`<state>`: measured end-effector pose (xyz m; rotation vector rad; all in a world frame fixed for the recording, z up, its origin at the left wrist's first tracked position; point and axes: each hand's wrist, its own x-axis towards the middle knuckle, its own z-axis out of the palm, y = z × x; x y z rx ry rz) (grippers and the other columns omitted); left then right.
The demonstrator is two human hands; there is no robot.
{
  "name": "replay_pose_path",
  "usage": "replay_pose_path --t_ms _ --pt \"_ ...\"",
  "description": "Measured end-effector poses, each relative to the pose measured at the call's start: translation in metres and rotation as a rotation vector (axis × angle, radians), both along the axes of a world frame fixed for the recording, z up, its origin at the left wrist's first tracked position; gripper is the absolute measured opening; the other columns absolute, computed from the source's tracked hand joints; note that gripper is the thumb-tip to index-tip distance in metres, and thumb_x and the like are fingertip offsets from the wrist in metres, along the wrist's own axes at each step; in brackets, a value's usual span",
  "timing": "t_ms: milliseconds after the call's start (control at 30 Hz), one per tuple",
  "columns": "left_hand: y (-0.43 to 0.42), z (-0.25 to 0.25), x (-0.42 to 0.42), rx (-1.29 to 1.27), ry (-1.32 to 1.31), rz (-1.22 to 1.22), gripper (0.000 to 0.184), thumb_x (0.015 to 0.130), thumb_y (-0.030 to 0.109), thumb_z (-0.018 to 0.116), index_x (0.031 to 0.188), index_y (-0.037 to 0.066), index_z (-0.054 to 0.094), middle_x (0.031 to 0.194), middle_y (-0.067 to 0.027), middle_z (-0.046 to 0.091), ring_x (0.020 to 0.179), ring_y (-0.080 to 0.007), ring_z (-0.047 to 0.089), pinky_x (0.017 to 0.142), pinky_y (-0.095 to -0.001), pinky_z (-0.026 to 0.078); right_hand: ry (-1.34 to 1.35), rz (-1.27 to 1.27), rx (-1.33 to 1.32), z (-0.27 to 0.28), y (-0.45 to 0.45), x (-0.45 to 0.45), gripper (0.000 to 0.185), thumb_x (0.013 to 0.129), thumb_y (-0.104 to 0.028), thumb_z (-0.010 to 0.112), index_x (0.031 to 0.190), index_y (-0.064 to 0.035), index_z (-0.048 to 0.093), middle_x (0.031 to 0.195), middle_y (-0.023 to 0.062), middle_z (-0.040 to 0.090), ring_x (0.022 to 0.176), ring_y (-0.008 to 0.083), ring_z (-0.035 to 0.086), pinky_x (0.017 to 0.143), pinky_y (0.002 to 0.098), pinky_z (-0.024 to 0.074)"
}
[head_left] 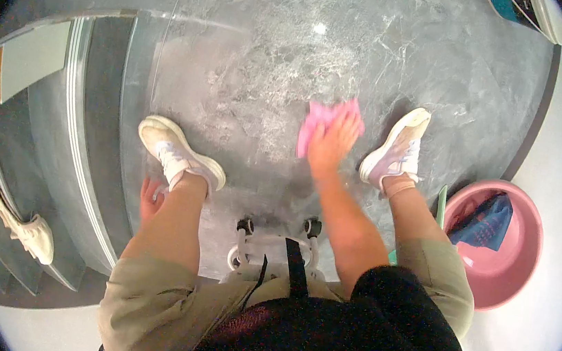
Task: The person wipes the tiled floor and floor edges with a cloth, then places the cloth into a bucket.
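Note:
A pink cloth lies on the grey marbled floor between two light sneakers. My right hand presses down on the cloth, its fingers over the upper right part. Beside the left lower leg, my left hand shows only in part, partly hidden behind the leg, with its fingers apart and nothing seen in them. The left sneaker is close above that hand; the right sneaker stands just right of the cloth.
A pink basin with a dark blue cloth is at the right. Steps with pale edge strips descend at the left, a cream shoe on one. A wheeled white frame is between the legs.

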<state>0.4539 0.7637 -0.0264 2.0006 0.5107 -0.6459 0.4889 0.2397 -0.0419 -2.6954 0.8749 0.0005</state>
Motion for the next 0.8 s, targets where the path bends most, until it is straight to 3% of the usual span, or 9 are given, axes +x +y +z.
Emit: replay_pose_path --t_ms 167,300,467,533,633,700,767,800 --pt "-0.003 0.006 0.005 0.084 0.018 -0.057 0.036 0.086 0.006 0.059 0.121 0.012 0.059 0.147 -0.0200 0.034 0.133 -0.0363 0.038 0.104 -0.0406 0.039 0.046 0.021 -0.063 -0.005 -0.001 -0.064 0.073 0.087 -0.038 0.056 0.143 0.0017 0.032 0.148 0.0262 0.029 0.138 0.0449 0.024 0.113 0.0569 0.0131" --pt "0.005 0.023 0.005 0.116 0.038 -0.078 0.035 0.087 0.007 0.059 0.121 0.011 0.059 0.147 -0.0205 0.034 0.133 -0.0366 0.037 0.104 -0.0408 0.038 -0.133 -0.110 -0.181 0.000 -0.052 0.079 0.072 0.088 -0.041 0.052 0.142 0.0026 0.034 0.149 0.0239 0.028 0.137 0.0429 0.026 0.113 0.0541 0.0145" --pt "0.005 0.025 -0.002 0.170 0.053 -0.096 0.034 0.087 0.008 0.059 0.121 0.011 0.059 0.147 -0.0212 0.033 0.134 -0.0369 0.036 0.105 -0.0412 0.037 -0.290 0.042 -0.324 -0.030 -0.127 0.263 0.071 0.088 -0.046 0.047 0.140 0.0013 0.037 0.144 0.0240 0.036 0.134 0.0392 0.031 0.113 0.0519 0.0162" --pt "0.007 0.030 -0.003 0.176 0.050 -0.100 0.034 0.088 0.009 0.059 0.121 0.011 0.059 0.147 -0.0215 0.033 0.134 -0.0371 0.036 0.105 -0.0413 0.037 -0.326 0.097 -0.320 -0.029 -0.138 0.294 0.070 0.089 -0.046 0.046 0.140 0.0009 0.037 0.143 0.0243 0.037 0.135 0.0386 0.031 0.113 0.0513 0.0159" --pt "0.010 0.034 -0.001 0.182 0.054 -0.090 0.033 0.088 0.009 0.059 0.121 0.011 0.059 0.147 -0.0219 0.033 0.134 -0.0372 0.035 0.105 -0.0416 0.037 -0.334 0.240 -0.274 -0.022 -0.133 0.286 0.068 0.088 -0.044 0.048 0.139 0.0003 0.039 0.142 0.0244 0.038 0.134 0.0386 0.032 0.112 0.0507 0.0173" --pt "0.008 0.035 0.008 0.181 0.067 -0.113 0.032 0.089 0.011 0.059 0.122 0.011 0.059 0.147 -0.0219 0.032 0.134 -0.0371 0.035 0.105 -0.0414 0.037 -0.277 0.103 -0.087 -0.001 -0.134 0.242 0.067 0.088 -0.041 0.050 0.140 0.0001 0.038 0.143 0.0241 0.038 0.135 0.0394 0.031 0.113 0.0505 0.0175" --pt "0.002 0.034 0.025 0.170 0.117 -0.193 0.031 0.092 0.014 0.057 0.123 0.010 0.058 0.147 -0.0213 0.031 0.134 -0.0365 0.035 0.104 -0.0409 0.037 -0.229 -0.033 -0.285 -0.020 -0.125 0.174 0.066 0.088 -0.037 0.052 0.140 0.0004 0.038 0.144 0.0240 0.037 0.134 0.0405 0.032 0.112 0.0515 0.0194" --pt "0.004 0.030 0.025 0.158 0.112 -0.192 0.031 0.092 0.014 0.057 0.123 0.010 0.058 0.147 -0.0213 0.031 0.134 -0.0365 0.035 0.104 -0.0409 0.037 -0.223 -0.027 -0.264 -0.008 -0.118 0.144 0.067 0.088 -0.038 0.052 0.141 0.0009 0.037 0.145 0.0243 0.036 0.134 0.0409 0.033 0.112 0.0513 0.0198"
